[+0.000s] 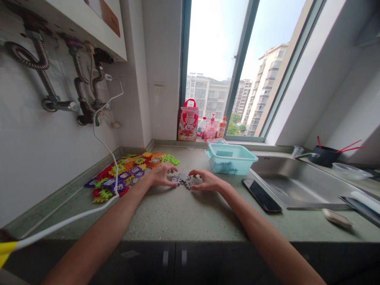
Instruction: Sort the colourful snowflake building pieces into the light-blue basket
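Observation:
Several grey plastic interlocking building pieces (183, 180) with toothed edges and window-like grids lie together flat on the counter between my hands. At their left edge is my left hand (160, 175), its thumb and curved fingers around the pieces. From the right, my right hand (208, 181) grips the grey cluster's other edge between thumb and bent fingers. How firmly the pieces fit into one another I cannot make out. A spread of similar pieces (130, 170) in red, orange, green, yellow and purple lies just left of my left hand.
A light blue plastic basket (233, 159) with some pieces inside stands behind my right hand. A black phone (261, 194) lies beside the steel sink (292, 178). The white cable (71, 217) crosses the left side. Bottles (211, 128) and a red-handled bag (188, 122) stand by the window.

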